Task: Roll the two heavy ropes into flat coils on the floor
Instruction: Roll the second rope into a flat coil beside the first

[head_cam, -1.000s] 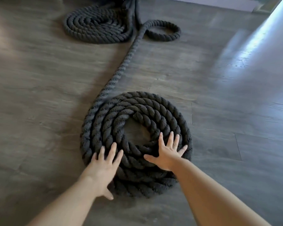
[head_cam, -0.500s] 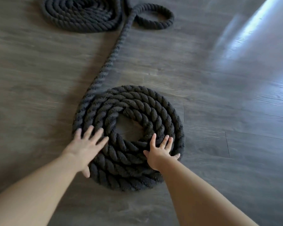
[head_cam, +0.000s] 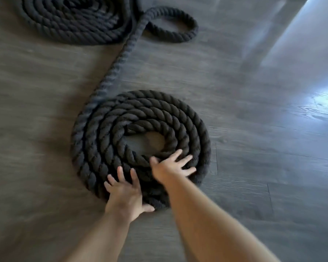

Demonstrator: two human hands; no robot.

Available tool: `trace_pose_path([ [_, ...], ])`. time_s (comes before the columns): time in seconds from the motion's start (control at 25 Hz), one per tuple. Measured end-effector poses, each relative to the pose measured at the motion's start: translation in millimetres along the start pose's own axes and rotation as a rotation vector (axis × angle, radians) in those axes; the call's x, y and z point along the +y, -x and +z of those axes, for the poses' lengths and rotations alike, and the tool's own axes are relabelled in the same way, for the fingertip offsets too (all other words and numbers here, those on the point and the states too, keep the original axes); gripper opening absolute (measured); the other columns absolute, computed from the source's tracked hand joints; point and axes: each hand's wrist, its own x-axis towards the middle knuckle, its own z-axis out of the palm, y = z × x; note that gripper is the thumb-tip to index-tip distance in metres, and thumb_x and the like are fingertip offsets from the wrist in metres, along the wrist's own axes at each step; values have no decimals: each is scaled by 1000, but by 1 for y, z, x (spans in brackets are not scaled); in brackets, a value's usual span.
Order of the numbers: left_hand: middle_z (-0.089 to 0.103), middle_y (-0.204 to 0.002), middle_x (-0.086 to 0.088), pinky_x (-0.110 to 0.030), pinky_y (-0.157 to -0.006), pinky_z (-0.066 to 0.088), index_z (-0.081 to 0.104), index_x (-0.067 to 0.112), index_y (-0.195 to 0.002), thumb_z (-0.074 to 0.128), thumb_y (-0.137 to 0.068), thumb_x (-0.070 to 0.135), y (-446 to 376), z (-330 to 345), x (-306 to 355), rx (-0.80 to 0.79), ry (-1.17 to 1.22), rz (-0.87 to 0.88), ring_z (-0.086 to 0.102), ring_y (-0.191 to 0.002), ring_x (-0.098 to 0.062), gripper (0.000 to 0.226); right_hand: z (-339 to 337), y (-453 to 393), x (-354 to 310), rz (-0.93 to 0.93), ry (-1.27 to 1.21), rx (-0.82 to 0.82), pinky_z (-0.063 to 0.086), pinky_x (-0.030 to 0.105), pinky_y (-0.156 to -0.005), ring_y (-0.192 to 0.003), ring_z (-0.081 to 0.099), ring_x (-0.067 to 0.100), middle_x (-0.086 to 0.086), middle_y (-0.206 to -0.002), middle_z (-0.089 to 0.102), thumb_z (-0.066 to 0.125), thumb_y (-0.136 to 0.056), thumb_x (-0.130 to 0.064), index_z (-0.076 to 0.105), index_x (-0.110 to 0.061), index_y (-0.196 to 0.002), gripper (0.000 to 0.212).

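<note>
A thick black twisted rope lies as a flat near coil [head_cam: 140, 114] on the dark wood floor, with a small bare gap at its centre. From its left side a straight run of rope [head_cam: 119, 59] leads away to a small loop [head_cam: 180, 23] at the back. A second, larger flat coil [head_cam: 74, 17] lies at the top left, partly cut off. My left hand [head_cam: 124, 193] presses flat with spread fingers on the near edge of the near coil. My right hand [head_cam: 171, 167] lies flat on its inner turns, fingers spread.
The dark wood-plank floor [head_cam: 254, 186] surrounds the ropes. A bright patch of reflected light [head_cam: 320, 103] falls on the floor at the right.
My left hand has moved from the coil's left side to its near edge. My right hand has shifted slightly along the inner turns. The view has moved closer to the far coil.
</note>
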Motion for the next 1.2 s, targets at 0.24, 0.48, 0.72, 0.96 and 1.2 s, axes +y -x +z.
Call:
trace_pose_path([
  [0.24, 44, -143, -31, -45, -95, 44, 9, -4, -153, 51, -86, 72, -35, -74, 9, 35, -121, 264, 40, -134, -45, 110, -26, -47, -8, -79, 181, -123, 11, 60, -114, -139, -25, 52, 23, -152, -36, 62, -84, -62, -25, -23, -151, 117],
  [0.48, -43, -150, -13, -58, -119, 2, -31, 23, -149, 80, -67, 63, -117, -136, -80, -17, -206, 367, -25, -144, -43, 144, -91, -117, -29, -228, 364, -125, 11, 63, -112, -136, -27, 55, 25, -149, -39, 63, -85, -59, -25, -23, -151, 115],
  [0.72, -42, -141, -30, -66, -108, 24, -34, 14, -144, 60, -70, 83, -156, -186, -10, -68, -136, 220, 1, -140, -62, 139, -185, -176, -77, -215, 219, 110, 14, 64, -113, -144, -16, 46, 19, -156, -30, 58, -92, -50, -22, -23, -152, 104],
  [0.96, 32, -150, -32, -54, -99, 44, 2, 0, -155, 48, -80, 82, -191, -246, 63, 25, 75, 150, 29, -137, -53, 121, -174, -193, -94, -18, 80, -47, 13, 62, -114, -143, -21, 45, 21, -156, -27, 64, -70, -77, -23, -17, -151, 133],
  [1.2, 12, -162, -16, -53, -110, 32, 8, 12, -157, 63, -71, 79, -231, -268, -24, 230, -157, 381, 19, -145, -39, 121, -213, -247, -111, -177, 257, 13, 11, 68, -111, -142, -21, 48, 24, -157, -23, 68, -72, -72, -18, -14, -153, 131],
])
